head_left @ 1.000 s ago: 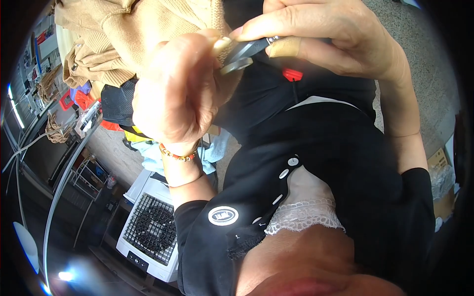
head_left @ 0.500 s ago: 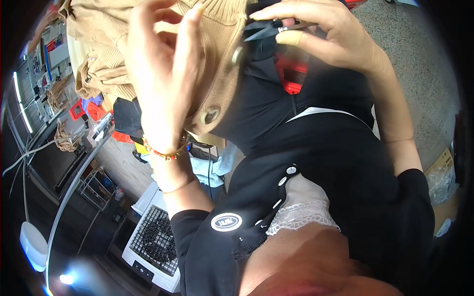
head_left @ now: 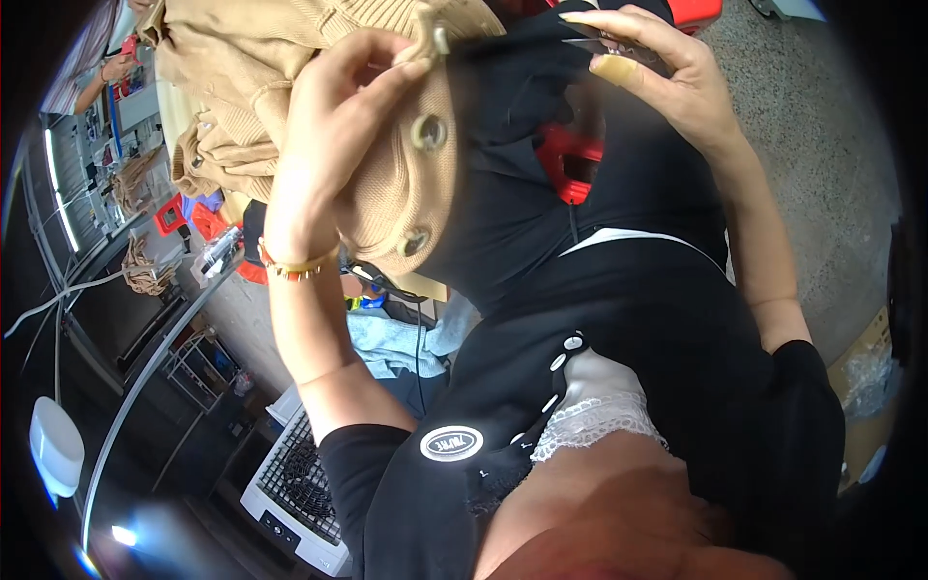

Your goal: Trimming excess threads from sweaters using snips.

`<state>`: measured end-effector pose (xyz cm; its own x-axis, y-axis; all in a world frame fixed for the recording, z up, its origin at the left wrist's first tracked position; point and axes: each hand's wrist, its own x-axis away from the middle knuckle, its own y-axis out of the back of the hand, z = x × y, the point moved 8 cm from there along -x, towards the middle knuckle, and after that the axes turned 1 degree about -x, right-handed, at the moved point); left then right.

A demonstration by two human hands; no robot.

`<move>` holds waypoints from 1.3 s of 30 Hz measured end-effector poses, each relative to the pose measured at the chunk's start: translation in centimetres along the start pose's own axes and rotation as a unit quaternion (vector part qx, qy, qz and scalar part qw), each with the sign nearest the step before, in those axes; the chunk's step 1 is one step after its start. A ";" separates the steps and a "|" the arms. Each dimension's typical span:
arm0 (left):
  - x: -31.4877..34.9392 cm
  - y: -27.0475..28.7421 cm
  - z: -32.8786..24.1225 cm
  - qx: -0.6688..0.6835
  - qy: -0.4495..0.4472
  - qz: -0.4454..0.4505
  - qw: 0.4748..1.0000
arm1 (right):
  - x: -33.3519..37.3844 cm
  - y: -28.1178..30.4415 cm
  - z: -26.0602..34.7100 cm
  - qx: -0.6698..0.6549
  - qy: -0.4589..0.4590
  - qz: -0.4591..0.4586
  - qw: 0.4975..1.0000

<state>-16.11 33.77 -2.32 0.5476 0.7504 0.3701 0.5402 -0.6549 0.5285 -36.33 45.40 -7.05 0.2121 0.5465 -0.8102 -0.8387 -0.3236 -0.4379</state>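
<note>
A tan knitted cardigan [head_left: 251,63] lies heaped at the upper left, its buttoned edge hanging toward me. My left hand [head_left: 329,126] pinches that edge between thumb and fingers, beside the top button [head_left: 442,39], which is blurred. Two more large buttons, an upper one [head_left: 428,133] and a lower one [head_left: 414,240], show below it along the band. Away to the right, my right hand [head_left: 672,87] is closed on small thread snips [head_left: 619,46], their blades toward the cardigan but apart from it. Motion blurs the snips, and the fingers partly hide them.
Below the right hand, a red object [head_left: 578,174] shows against my black trousers. Light blue cloth [head_left: 387,343] lies beside my left forearm, with an air cooler [head_left: 295,483] lower left. Another person's hand [head_left: 118,68] is at far upper left. Cardboard [head_left: 865,358] stands at right.
My left hand has shifted its pinch to the cardigan's edge by a higher button, and the band has turned more into view. My right hand with the snips has moved right, away from the cloth.
</note>
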 end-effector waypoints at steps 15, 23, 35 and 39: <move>7.0 3.2 1.5 0.465 -0.092 -0.107 0.874 | -3.5 -5.4 -2.5 0.305 -0.365 0.096 0.874; 10.4 3.5 1.0 0.358 -0.123 -0.248 0.892 | -3.9 -6.6 -3.3 0.205 -0.385 0.023 0.899; 13.1 -2.3 -3.5 -0.439 -0.222 -0.198 0.848 | -1.3 -4.1 -2.3 0.271 -0.380 -0.035 0.883; 13.7 -2.5 -2.5 -0.373 -0.249 -0.305 0.840 | -4.6 -10.0 -4.7 -0.029 -0.105 0.054 0.993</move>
<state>-11.57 45.91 3.32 0.6143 0.6740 -0.4103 0.3683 0.2149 0.9045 -26.56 42.50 -0.75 0.0088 0.6531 -0.7572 -0.8188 -0.4300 -0.3804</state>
